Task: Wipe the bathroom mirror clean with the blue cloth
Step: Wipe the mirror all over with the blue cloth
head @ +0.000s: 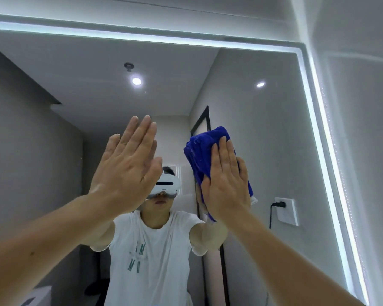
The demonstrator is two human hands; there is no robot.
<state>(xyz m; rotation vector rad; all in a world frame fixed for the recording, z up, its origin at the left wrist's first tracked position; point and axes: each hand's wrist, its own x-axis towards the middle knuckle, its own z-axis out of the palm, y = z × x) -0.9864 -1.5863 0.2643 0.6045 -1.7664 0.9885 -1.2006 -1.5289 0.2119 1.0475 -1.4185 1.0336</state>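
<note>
The right hand (pixel 227 182) lies flat and open, fingers together and pointing up, pinning the folded deep-blue terry cloth (pixel 202 155) against the large wall-mounted bathroom mirror (pixel 274 129) rather than gripping it. The left hand (pixel 125 166) is equally open and empty, its palm apparently set against the glass just beside it. Both forearms reach forward and up, wrists bent back. With only palm pressure holding the cloth, it could slide out and drop during a stroke. The bare left palm probably leaves fresh smears. The white light strip (pixel 318 107) framing the mirror glows along its top and right edges.
</note>
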